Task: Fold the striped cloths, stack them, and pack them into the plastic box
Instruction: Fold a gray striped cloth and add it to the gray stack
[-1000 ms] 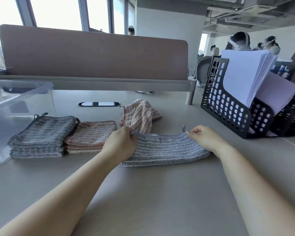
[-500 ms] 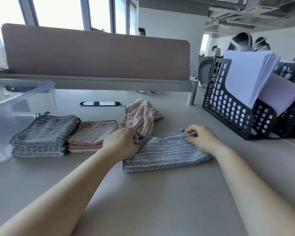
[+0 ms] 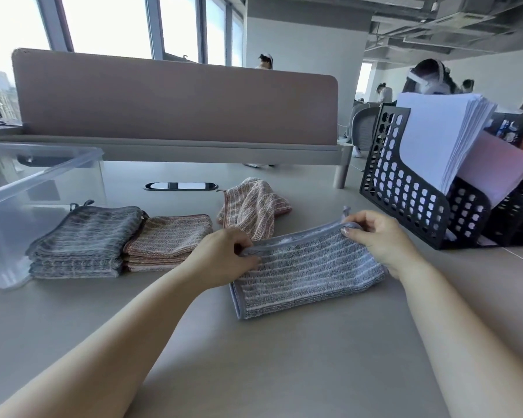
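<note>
A grey striped cloth (image 3: 308, 276), folded in half, lies on the desk in front of me. My left hand (image 3: 224, 254) pinches its far left corner. My right hand (image 3: 378, 236) pinches its far right corner, by the hanging loop. To the left sit a stack of folded grey cloths (image 3: 82, 242) and a stack of folded pink-brown cloths (image 3: 169, 239), side by side. An unfolded pink striped cloth (image 3: 254, 206) lies crumpled behind my left hand. The clear plastic box (image 3: 27, 191) stands at the far left, next to the grey stack.
A black perforated file holder (image 3: 411, 188) full of white paper stands at the right. A low partition (image 3: 175, 98) runs along the desk's back, with a cable slot (image 3: 180, 186) before it. People sit beyond the partition.
The far edge of the grey cloth has lifted a little and its near edge has slid toward me. Both hands keep their pinch on the far corners.
</note>
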